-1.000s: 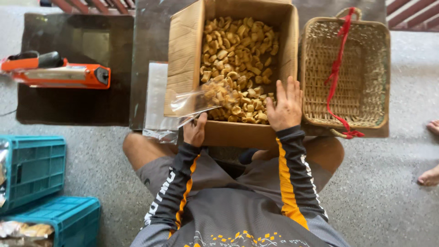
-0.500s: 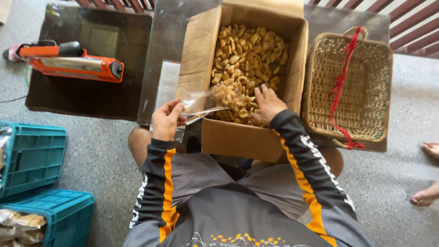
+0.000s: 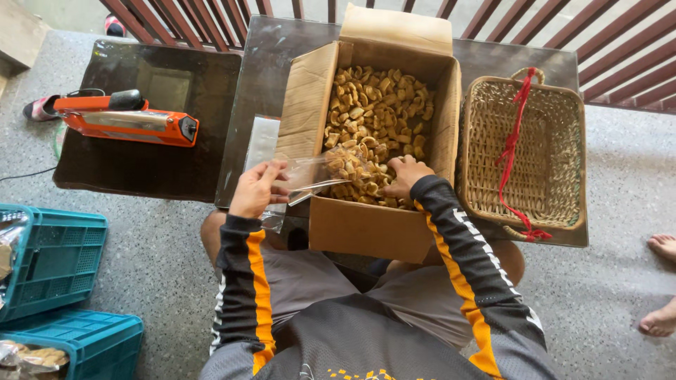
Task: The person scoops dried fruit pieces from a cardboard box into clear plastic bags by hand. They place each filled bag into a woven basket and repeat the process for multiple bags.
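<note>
An open cardboard box (image 3: 366,229) full of small tan snack pieces (image 3: 380,105) stands on a dark glass table. My left hand (image 3: 257,188) grips the mouth of a clear plastic bag (image 3: 331,169) that lies tilted into the box, partly filled with the pieces. Inside the box near its front wall, my right hand (image 3: 405,176) is curled among the pieces, just beside the bag's far end.
An empty wicker basket (image 3: 535,204) with a red ribbon sits right of the box. An orange sealing device (image 3: 130,123) lies on a second dark table at left. Two teal crates (image 3: 53,260) stand at lower left. Another person's bare feet (image 3: 662,281) show at the right edge.
My right hand has dropped from the box's front edge down into the pieces. My left hand shifted left and up with the bag. The camera view has tilted.
</note>
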